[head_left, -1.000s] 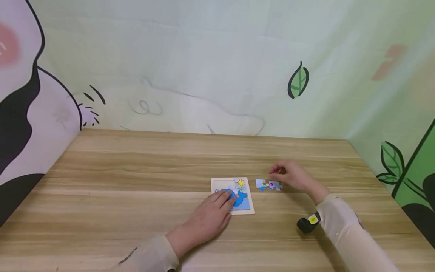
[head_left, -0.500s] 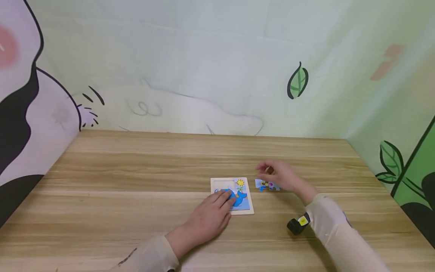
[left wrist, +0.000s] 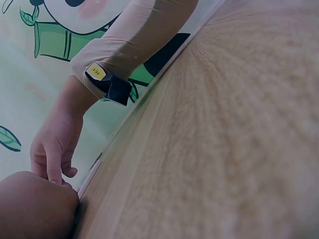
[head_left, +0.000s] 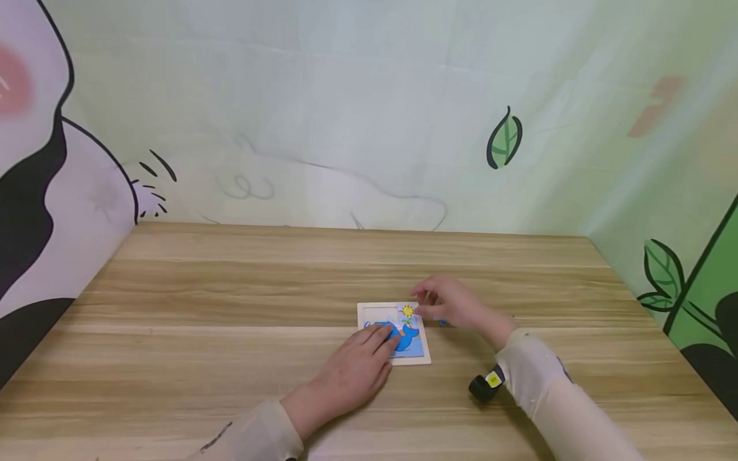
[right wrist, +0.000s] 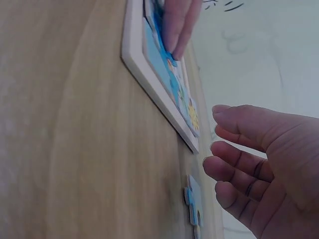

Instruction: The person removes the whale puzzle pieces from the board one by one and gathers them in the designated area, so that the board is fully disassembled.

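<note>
A small wooden-framed jigsaw puzzle (head_left: 415,349) with a blue whale and a yellow sun lies on the table. Bare board shows in its upper left part. My left hand (head_left: 352,370) rests flat on it, fingers extended over the whale. Beside the frame's upper right corner hovers my right hand (head_left: 452,306), its fingers loosely bent; in the right wrist view, thumb and fingers stand apart with nothing between them. Loose blue puzzle pieces (right wrist: 195,201) lie on the table close to the frame, mostly hidden by the right hand in the head view.
The wood-grain table (head_left: 230,275) reaches back to a pale green wall cloth (head_left: 346,115) printed with leaves and a cartoon animal. A black wrist camera (head_left: 485,386) with a yellow label sits at the right sleeve.
My right hand has moved left, from above the right end of the loose pieces to the frame's upper right corner, covering most of those pieces. My left hand has stayed on the puzzle.
</note>
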A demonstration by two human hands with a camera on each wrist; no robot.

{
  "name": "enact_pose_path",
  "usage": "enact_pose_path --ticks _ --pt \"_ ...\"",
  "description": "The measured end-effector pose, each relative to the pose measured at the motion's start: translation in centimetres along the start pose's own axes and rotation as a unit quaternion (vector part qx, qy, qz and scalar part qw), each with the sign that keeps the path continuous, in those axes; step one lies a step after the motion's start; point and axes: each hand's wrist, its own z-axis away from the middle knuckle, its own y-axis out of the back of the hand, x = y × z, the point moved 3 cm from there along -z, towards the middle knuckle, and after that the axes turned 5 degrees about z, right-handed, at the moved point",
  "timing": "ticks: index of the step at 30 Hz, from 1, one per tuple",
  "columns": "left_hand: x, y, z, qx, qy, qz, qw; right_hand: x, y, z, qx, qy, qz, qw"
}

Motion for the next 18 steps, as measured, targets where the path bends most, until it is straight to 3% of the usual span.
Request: enact_pose_path --ticks 9,18 --pt "0.2 -0.1 -0.1 -0.002 0.001 -0.002 1.0000 -0.7 -0.8 -0.1 -0.017 0.026 0.037 0.9988" --pt "0.2 -0.2 -0.1 -0.003 0.004 -0.003 1.0000 -0.9 -1.3 0.0 -0.027 0.013 0.041 0.9987"
